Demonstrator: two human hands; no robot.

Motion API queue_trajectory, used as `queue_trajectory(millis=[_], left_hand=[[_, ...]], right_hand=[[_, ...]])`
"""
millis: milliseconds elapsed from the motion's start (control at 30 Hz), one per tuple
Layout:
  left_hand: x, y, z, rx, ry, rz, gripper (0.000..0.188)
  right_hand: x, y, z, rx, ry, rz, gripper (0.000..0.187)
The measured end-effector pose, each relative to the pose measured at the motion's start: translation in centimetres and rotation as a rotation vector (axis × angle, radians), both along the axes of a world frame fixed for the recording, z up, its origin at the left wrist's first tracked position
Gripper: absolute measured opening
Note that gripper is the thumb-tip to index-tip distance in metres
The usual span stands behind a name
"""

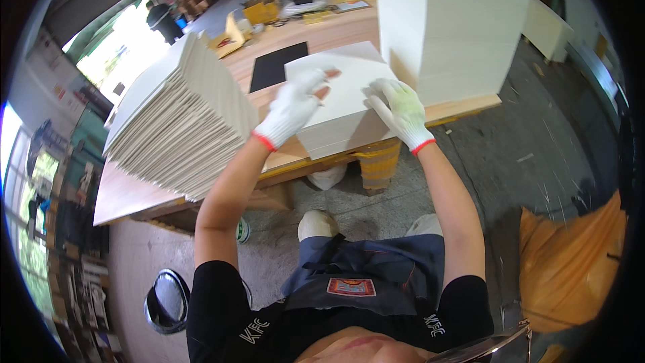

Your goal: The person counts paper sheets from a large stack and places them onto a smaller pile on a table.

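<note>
A low stack of white sheets [342, 97] lies on the wooden table in front of me, its layered edge facing me. My left hand [295, 107], in a white knit glove with red cuff and bare fingertips showing, is over the stack's left side, thumb and forefinger apart. At the right edge my right hand [401, 107], gloved alike with a yellow-green stain on its back, rests with fingers loosely bent and extended; part of the fingertips' contact is hard to see. Neither hand visibly grips a sheet. A flat black sheet [277, 67] lies behind the left hand.
A tall, leaning pile of greyish boards [181, 121] stands at left. A taller white paper stack [463, 27] rises at right. Tape and tools lie along the table's far part near a yellow box [261, 11]. An orange sack [571, 262] and black stool [167, 301] stand on the floor.
</note>
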State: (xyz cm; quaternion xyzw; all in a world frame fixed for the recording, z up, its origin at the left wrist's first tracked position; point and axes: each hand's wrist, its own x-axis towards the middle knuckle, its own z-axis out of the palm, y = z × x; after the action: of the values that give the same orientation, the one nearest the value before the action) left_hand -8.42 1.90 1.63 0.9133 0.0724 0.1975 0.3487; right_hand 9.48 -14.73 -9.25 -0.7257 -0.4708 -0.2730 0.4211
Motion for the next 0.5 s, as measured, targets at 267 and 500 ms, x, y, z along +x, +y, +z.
queue_trajectory(millis=[267,500], left_hand=[[10.0,2.0,-4.9,0.241,0.235,-0.157,0.027],[11.1,2.8,-7.3,-0.110,0.160,-0.253,0.032]], right_hand=[[2.1,-2.6,3.7,-0.653,0.275,-0.342,0.045],[4.0,-1.1,4.5,-0.413,0.021,-0.126,0.048]])
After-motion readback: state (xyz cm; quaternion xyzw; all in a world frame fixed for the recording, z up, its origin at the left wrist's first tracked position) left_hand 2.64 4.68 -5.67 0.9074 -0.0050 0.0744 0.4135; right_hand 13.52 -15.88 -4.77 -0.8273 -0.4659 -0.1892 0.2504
